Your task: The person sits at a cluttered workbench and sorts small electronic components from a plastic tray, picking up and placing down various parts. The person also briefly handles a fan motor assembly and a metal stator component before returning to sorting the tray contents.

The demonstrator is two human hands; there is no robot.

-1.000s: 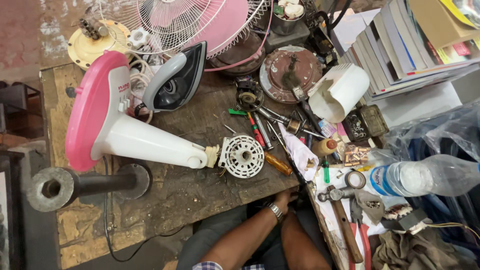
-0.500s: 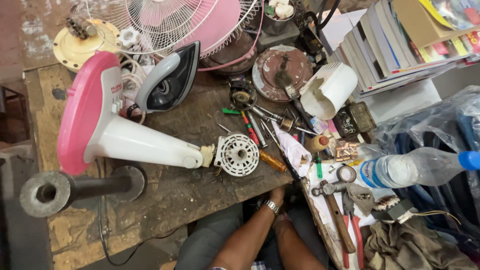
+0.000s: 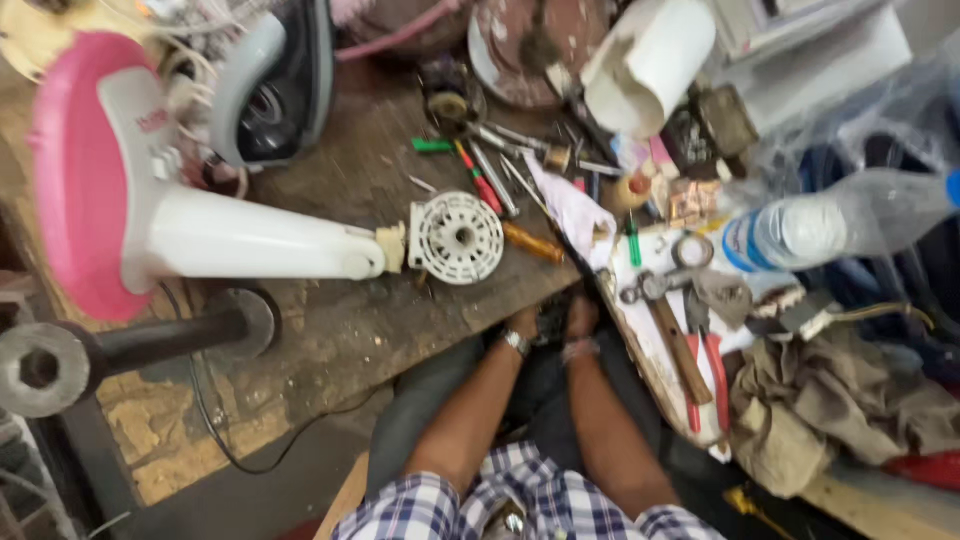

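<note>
Forearms in checked sleeves run down from your body, and both hands meet low at the near edge of the worktop (image 3: 330, 330). Your left hand (image 3: 522, 322), with a wristwatch (image 3: 516, 343), and your right hand (image 3: 580, 316) are partly hidden under that edge, so you cannot tell whether the fingers are released or grasping. Just right of them lie a hammer (image 3: 672, 330) and red-handled pliers (image 3: 708, 360). Beyond your left hand sits a white round slotted part (image 3: 457, 238), touching the neck of the pink and white fan stand (image 3: 180, 215). Farther off lie screwdrivers (image 3: 485, 180), an iron (image 3: 275, 85) and a plastic bottle (image 3: 830, 225).
</note>
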